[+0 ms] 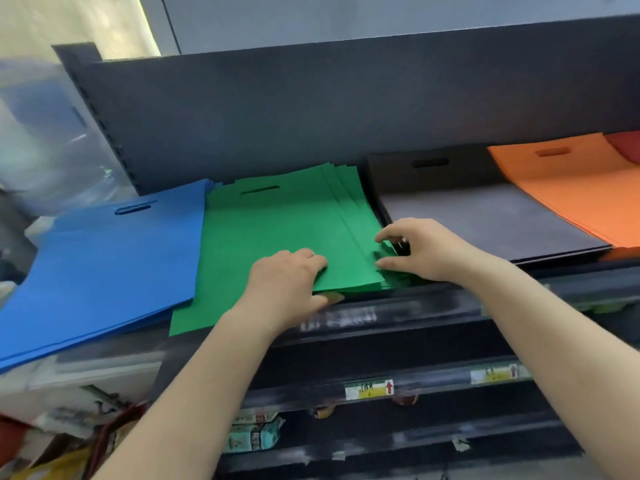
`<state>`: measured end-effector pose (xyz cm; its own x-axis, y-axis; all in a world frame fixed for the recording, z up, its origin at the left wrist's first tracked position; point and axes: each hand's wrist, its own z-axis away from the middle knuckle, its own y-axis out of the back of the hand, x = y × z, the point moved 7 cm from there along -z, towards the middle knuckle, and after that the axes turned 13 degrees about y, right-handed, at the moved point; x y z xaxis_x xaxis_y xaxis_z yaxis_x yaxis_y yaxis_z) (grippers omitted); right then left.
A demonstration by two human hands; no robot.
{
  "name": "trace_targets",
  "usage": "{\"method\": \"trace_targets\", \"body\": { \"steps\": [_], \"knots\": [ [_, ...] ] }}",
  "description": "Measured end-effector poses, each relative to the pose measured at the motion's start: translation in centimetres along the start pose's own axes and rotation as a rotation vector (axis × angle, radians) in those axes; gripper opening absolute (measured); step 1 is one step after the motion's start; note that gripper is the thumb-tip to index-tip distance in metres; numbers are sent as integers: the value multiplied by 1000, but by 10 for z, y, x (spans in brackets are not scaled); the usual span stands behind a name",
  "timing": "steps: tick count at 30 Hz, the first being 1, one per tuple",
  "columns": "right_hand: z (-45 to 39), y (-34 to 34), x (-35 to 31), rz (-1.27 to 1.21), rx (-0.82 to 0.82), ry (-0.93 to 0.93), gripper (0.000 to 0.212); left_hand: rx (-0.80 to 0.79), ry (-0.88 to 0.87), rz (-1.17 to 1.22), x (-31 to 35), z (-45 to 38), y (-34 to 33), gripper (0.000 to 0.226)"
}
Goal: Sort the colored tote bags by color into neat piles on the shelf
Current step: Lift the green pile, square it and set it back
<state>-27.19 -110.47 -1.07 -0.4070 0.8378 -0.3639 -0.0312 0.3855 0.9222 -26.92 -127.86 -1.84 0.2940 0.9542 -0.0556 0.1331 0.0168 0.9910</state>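
green tote bags (277, 237): matt, felt-like cloth
blue tote bags (104, 258): same matt cloth
black tote bags (485, 216): dull matt cloth
orange tote bags (571, 181): matt cloth
shelf (277, 109): dark, matt back panel

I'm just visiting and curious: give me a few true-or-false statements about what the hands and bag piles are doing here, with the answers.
1. Both hands are on the green pile. True.
2. The blue pile lies right of the green one. False: it lies left.
3. The left hand grips the green pile's front edge, thumb underneath. True.
4. The right hand holds an orange bag. False: it pinches the green pile's right corner.
5. The orange pile overlaps the black pile. True.
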Motion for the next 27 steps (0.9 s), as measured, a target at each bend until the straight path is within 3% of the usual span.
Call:
{"method": "trace_targets", "body": {
  "steps": [7, 12, 14, 17, 22, 27],
  "knots": [
    [3, 17, 22, -86, 103, 36, 36, 5, 98, 170, -17, -13, 8, 30],
    [1, 7, 25, 99, -96, 54, 56, -76, 353, 657, -51, -18, -1, 28],
    [-1, 1, 27, 211, -165, 39, 60, -78, 373, 704, -52, -17, -4, 29],
    [-6, -5, 30, 313, -227, 16, 68, -55, 373, 636, -48, -17, -4, 20],
    [-17, -6, 24, 416, -114, -5, 69, -45, 251, 325, -33, -17, 2, 35],
    [-20, 0, 16, 476, 89, -39, 68, 6, 140, 108, -13, -12, 2, 74]
  ]
}}
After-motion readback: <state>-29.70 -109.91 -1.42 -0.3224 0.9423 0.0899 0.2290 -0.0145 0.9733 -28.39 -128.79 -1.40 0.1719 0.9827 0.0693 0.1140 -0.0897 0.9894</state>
